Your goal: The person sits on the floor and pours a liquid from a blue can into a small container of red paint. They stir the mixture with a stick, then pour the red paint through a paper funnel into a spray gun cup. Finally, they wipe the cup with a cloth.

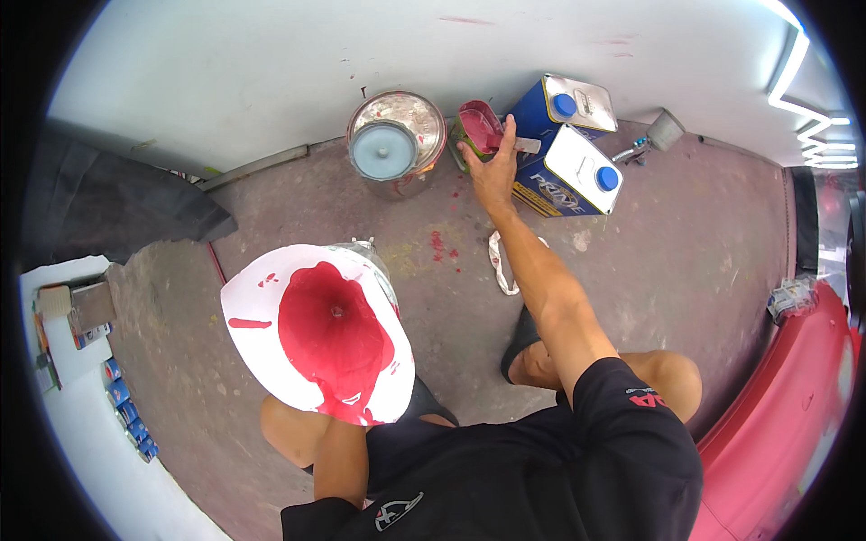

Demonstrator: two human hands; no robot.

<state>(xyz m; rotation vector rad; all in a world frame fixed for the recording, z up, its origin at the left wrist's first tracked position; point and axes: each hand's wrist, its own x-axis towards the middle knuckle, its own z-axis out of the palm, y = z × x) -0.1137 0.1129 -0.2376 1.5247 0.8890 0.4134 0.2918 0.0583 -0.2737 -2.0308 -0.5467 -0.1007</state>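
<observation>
A broad white paper-like piece (pixel 248 302), its middle coated in wet red paint (pixel 329 316), spreads over the end of my left forearm. My left hand is out of sight beneath it, and so are its fingers. The edge of a clear container (pixel 374 266) shows just behind the piece. Farther off, my right hand (pixel 492 185) reaches to a small open container (pixel 476 126) smeared with red-pink paint inside. My thumb and fingers lie on either side of its near end, apparently gripping it. A flat greyish strip (pixel 529 145) sticks out beside the fingers.
Left of my right hand stands a large metal can (pixel 428 113) with a grey-blue tub (pixel 383 149) on it. Two blue rectangular tins (pixel 577 167) stand at right, near a spray gun (pixel 663 133). A whitish loop (pixel 499 263) lies on the floor; a red panel (pixel 758 433) stands at right.
</observation>
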